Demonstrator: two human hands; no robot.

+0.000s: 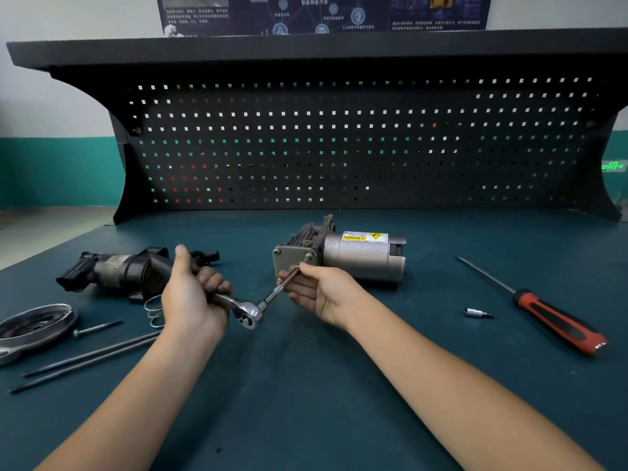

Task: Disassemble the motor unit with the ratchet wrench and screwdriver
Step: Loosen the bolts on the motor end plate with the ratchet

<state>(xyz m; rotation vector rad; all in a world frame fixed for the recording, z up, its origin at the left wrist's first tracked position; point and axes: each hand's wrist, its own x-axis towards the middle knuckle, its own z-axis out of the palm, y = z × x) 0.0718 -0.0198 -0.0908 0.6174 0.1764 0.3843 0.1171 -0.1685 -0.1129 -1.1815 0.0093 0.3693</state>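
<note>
The grey motor unit [360, 254] lies on its side on the green bench mat, its square end plate facing me with bolts at the corners. My left hand [192, 294] grips the handle of the chrome ratchet wrench [249, 312]. Its thin extension bar [278, 288] slants up to a bolt at the plate's upper right corner. My right hand [321, 290] pinches the extension bar near that bolt. A red and black screwdriver [543, 314] lies on the mat at the right.
A dark removed motor part [119, 270] lies at the left, with a wire spring [153, 309], a round metal cover [34, 326] and long thin bolts [91, 358] near it. A small socket bit [475, 313] sits right of centre. A black pegboard [339, 147] stands behind.
</note>
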